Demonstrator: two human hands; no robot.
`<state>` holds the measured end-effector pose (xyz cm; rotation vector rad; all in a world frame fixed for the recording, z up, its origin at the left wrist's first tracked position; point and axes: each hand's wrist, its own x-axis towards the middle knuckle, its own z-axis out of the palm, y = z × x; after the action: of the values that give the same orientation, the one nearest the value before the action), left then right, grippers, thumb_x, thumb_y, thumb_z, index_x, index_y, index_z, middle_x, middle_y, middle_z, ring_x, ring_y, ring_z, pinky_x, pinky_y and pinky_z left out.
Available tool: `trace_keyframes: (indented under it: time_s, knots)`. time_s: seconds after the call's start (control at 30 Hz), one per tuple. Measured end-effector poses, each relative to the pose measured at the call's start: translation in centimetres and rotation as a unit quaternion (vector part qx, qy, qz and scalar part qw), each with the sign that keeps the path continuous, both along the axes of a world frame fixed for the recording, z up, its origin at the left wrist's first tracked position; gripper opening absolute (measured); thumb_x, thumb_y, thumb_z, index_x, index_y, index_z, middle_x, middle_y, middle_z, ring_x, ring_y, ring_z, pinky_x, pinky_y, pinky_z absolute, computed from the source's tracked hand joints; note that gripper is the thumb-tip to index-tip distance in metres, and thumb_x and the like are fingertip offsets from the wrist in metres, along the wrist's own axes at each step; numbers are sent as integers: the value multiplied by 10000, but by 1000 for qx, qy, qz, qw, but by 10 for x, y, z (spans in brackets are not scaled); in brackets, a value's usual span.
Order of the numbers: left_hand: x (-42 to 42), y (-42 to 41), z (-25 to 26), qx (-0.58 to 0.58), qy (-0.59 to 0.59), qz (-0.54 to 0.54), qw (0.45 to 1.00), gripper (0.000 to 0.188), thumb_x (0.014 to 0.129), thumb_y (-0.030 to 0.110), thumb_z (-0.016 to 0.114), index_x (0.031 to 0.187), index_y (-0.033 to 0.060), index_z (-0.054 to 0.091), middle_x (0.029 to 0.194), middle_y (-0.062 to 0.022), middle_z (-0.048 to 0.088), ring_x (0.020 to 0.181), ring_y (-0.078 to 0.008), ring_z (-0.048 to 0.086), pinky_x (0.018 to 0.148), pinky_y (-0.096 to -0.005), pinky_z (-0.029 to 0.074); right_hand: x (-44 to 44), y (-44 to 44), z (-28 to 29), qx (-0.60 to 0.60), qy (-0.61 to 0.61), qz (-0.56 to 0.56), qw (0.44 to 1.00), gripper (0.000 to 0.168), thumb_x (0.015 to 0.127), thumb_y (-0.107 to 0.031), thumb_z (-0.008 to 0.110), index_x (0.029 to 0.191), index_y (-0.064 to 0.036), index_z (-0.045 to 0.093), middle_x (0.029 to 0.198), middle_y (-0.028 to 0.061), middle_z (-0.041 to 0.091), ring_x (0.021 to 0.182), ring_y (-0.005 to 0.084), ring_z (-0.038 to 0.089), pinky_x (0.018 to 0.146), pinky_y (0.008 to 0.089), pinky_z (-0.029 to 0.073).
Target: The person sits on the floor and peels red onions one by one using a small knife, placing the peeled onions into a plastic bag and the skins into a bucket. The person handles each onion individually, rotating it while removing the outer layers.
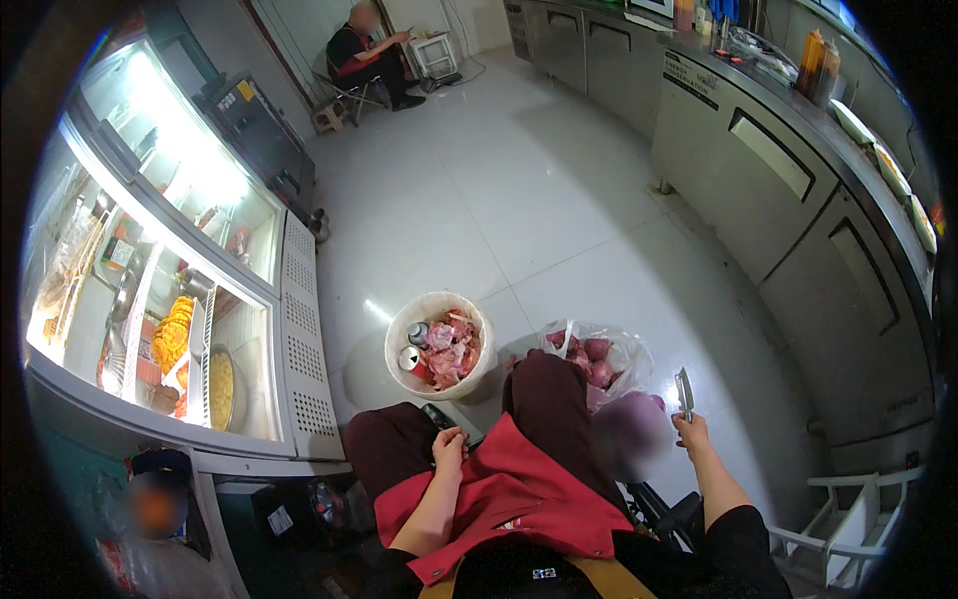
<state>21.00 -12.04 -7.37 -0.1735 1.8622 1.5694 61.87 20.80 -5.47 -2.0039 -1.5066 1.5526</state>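
My right hand [690, 432] is closed around the handle of a small knife [683, 392], its blade pointing away from me. My left hand [449, 447] rests above my left thigh with fingers curled; whether it holds anything cannot be told. Beyond my knees stands a white bucket [488, 365] holding reddish onion skins [451, 352] and drink cans [410, 359]. Right of the bucket, a clear plastic bag [635, 352] of red onions [598, 349] lies open on the floor. A blurred purple round shape [632, 436] is between my right knee and the knife hand. A red apron [516, 479] covers my lap.
A lit glass-door display fridge [288, 337] with food stands at left. Steel counter cabinets [748, 165] run along the right, sauce bottles [812, 64] on top. A white rack [861, 517] is at lower right. Another person [367, 60] sits on a chair at the far wall.
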Motion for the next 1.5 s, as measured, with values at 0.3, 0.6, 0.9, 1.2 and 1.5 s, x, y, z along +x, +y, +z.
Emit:
trace_keyframes:
  time_s: [0.3, 0.6, 0.9, 1.2, 1.5]
  knots:
    - [2, 1, 0, 18, 8, 11, 1000, 198, 883, 36, 549, 1076, 41, 589, 922, -58, 660, 598, -95, 537, 493, -229, 449, 1, 2, -8, 9, -17, -7, 1000, 211, 801, -276, 668, 856, -76, 628, 734, 9, 563, 645, 145, 546, 512, 329, 500]
    - [1, 0, -1, 21, 5, 11, 1000, 192, 887, 38, 556, 1076, 48, 590, 922, -61, 661, 601, -91, 534, 491, -230, 447, -2, 1, 0, -8, -27, 2, 1000, 172, 831, -263, 671, 889, -107, 629, 754, -4, 565, 670, 139, 532, 569, 348, 514]
    - [0, 0, -2, 16, 0, 14, 1000, 190, 888, 38, 559, 1075, 49, 589, 920, -62, 662, 601, -97, 535, 487, -233, 444, -2, -1, -2, 17, -23, -5, 1000, 213, 792, -278, 657, 795, -68, 625, 689, 11, 549, 606, 137, 539, 501, 326, 519]
    - [2, 1, 2, 6, -1, 9, 1000, 192, 893, 46, 554, 1082, 54, 588, 938, -58, 658, 606, -95, 534, 495, -233, 441, 1, 1, -3, -22, -18, 12, 1000, 195, 833, -283, 678, 903, -113, 613, 788, 3, 566, 709, 150, 535, 604, 366, 517]
    - [2, 1, 2, 7, 2, 5, 1000, 194, 890, 50, 554, 1080, 56, 591, 934, -52, 661, 607, -91, 535, 495, -231, 442, 0, -1, -5, 5, -14, 1, 1000, 203, 810, -281, 651, 813, -83, 609, 686, -1, 527, 610, 132, 514, 515, 328, 503]
